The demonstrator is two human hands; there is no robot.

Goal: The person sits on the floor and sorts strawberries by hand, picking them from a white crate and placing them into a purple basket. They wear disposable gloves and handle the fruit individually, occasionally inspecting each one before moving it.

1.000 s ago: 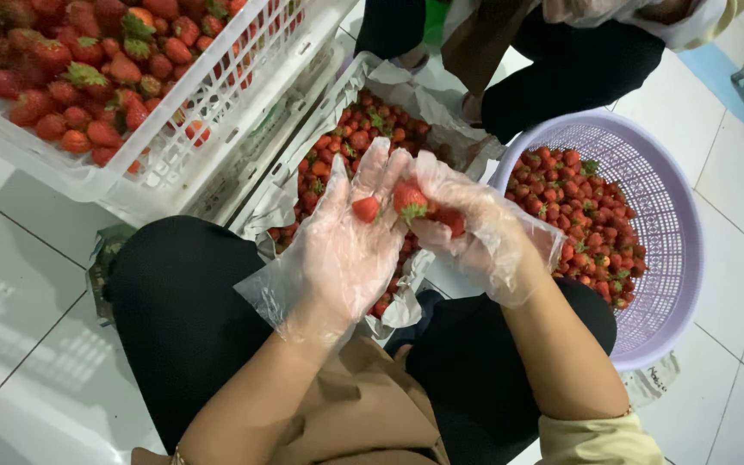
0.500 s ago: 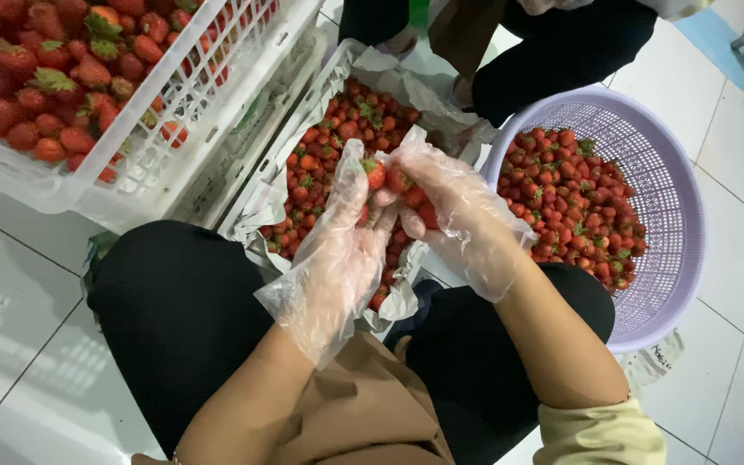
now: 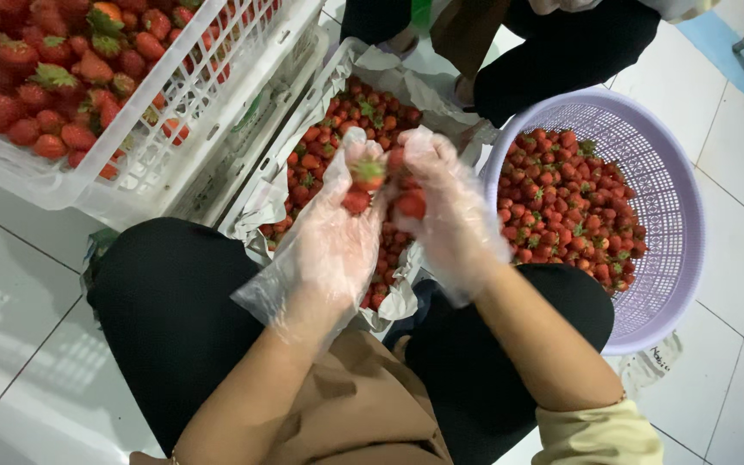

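Both my hands wear loose clear plastic gloves and meet above a paper-lined box point(image 3: 262, 196) full of red strawberries. My left hand point(image 3: 337, 237) pinches one strawberry point(image 3: 368, 174) with a green top at its fingertips and keeps another against the palm. My right hand point(image 3: 445, 207) holds a strawberry point(image 3: 410, 203) in its curled fingers, right beside the left hand. My black-trousered knees frame the near end of the box.
A white slatted crate point(image 3: 182, 138) of strawberries stands at the upper left, tilted against the box. A lilac round basket point(image 3: 678, 232) with strawberries sits on the white tiled floor at right. Another person's dark-clad legs point(image 3: 561, 52) crouch beyond the box.
My hands have risen together from over the box and turned, and the left fingertips now hold up a strawberry with its green top showing. The view has shifted slightly.
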